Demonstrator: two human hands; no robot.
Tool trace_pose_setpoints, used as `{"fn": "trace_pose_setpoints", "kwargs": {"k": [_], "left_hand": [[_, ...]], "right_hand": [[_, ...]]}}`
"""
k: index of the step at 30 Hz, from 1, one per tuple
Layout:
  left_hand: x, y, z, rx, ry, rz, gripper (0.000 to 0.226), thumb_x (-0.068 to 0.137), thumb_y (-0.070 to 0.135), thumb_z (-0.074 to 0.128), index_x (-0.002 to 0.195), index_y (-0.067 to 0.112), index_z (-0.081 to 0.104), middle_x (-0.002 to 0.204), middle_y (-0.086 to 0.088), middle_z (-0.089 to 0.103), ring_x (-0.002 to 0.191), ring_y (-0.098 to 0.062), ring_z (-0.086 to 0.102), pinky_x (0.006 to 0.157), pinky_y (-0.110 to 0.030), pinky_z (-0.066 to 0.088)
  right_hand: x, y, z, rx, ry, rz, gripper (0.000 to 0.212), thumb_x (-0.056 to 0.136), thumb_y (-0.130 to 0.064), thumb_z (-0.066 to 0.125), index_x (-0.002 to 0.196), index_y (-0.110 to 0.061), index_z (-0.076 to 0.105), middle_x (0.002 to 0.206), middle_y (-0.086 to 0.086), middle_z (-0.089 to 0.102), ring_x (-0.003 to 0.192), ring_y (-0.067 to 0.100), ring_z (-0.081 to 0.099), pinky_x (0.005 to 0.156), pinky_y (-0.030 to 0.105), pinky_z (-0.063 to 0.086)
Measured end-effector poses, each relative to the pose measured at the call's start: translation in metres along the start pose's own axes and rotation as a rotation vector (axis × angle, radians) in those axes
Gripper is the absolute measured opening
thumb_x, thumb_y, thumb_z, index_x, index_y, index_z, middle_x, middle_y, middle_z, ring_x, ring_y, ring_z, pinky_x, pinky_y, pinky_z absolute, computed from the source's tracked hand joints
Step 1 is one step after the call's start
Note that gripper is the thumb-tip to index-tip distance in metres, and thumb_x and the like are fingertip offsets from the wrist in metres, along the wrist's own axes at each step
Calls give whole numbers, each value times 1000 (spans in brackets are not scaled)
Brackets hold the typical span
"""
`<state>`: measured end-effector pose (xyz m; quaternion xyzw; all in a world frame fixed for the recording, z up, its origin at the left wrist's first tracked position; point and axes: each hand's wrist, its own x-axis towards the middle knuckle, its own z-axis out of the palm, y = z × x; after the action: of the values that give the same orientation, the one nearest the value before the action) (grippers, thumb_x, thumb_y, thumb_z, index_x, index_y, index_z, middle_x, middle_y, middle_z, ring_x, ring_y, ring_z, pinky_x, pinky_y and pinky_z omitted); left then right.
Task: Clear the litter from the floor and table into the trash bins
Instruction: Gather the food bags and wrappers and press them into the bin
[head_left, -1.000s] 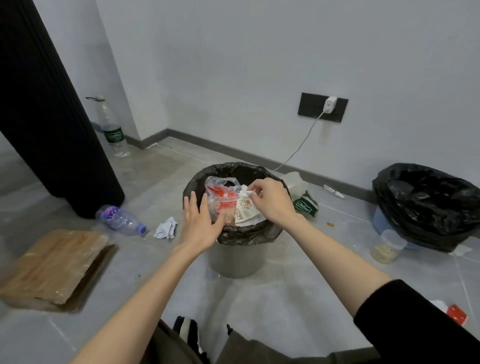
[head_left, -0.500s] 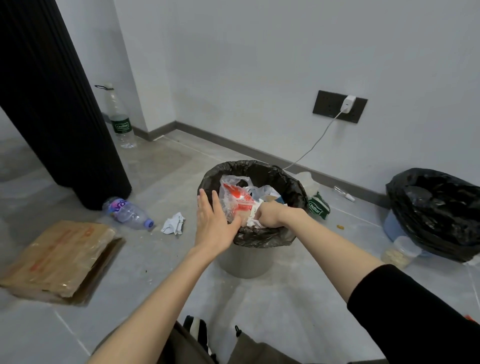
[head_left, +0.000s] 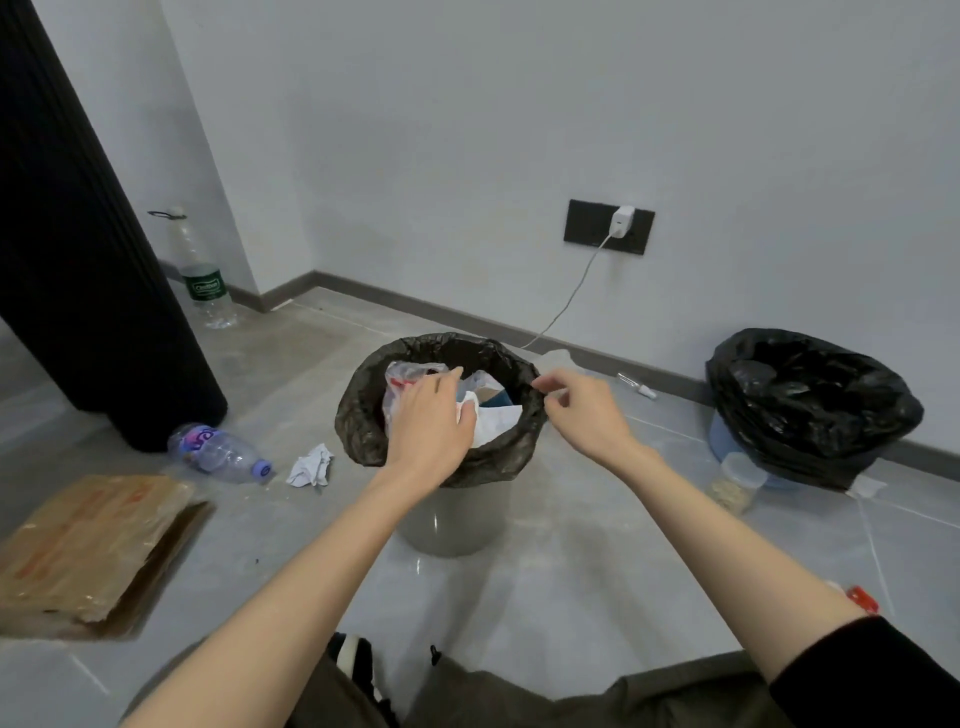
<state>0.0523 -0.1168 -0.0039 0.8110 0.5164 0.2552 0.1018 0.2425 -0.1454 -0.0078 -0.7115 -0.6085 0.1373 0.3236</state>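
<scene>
A grey trash bin with a black liner (head_left: 363, 415) stands on the floor in front of me. Inside lie a clear plastic bag with red print (head_left: 408, 374) and a white paper wrapper (head_left: 496, 421). My left hand (head_left: 431, 426) lies flat over the bin's mouth, palm down on the litter, holding nothing. My right hand (head_left: 582, 410) hovers at the bin's right rim with fingers loosely curled and nothing in them. A crushed plastic bottle with a purple label (head_left: 218, 452) and a crumpled white tissue (head_left: 311, 465) lie on the floor left of the bin.
A second bin with a black bag (head_left: 810, 400) stands at right, with a small lidded jar (head_left: 735, 483) before it. Flattened cardboard (head_left: 88, 545) lies at left. An upright green-labelled bottle (head_left: 200, 280) stands by a black column (head_left: 78, 260). A charger cable (head_left: 566, 301) runs down the wall.
My right hand let go of the paper wrapper in the bin and drew back to the right rim. My left hand moved from the bin's near edge onto the litter inside.
</scene>
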Motion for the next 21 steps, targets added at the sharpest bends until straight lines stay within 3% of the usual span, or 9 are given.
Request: {"fn": "trace_pose_setpoints", "kwargs": {"k": [3,7,21], "left_hand": [[1,37,13,-87,-31,53,45,97,26,40,141,14,39,142,-4,45,130,-21,40,103,-34,35],[1,84,39,-99,-89,116,41,97,26,40,136,18,44,132,-4,52,119,-22,49,90,-37,45],[-12,219,164,-156,-404,290,44,95,21,45,138,14,43,134,-8,53,125,-23,47,104,-36,38]], "right_hand": [[-18,32,-26,11,72,88,32,87,-8,49,111,-19,67,113,-2,69,88,12,60,81,23,44],[-48,75,-59,16,120,209,31,87,-6,51,111,-13,68,113,1,69,98,21,64,86,25,45],[-145,245,-122,0,79,682,37,84,-7,54,120,-11,62,124,10,61,117,25,55,96,31,42]]}}
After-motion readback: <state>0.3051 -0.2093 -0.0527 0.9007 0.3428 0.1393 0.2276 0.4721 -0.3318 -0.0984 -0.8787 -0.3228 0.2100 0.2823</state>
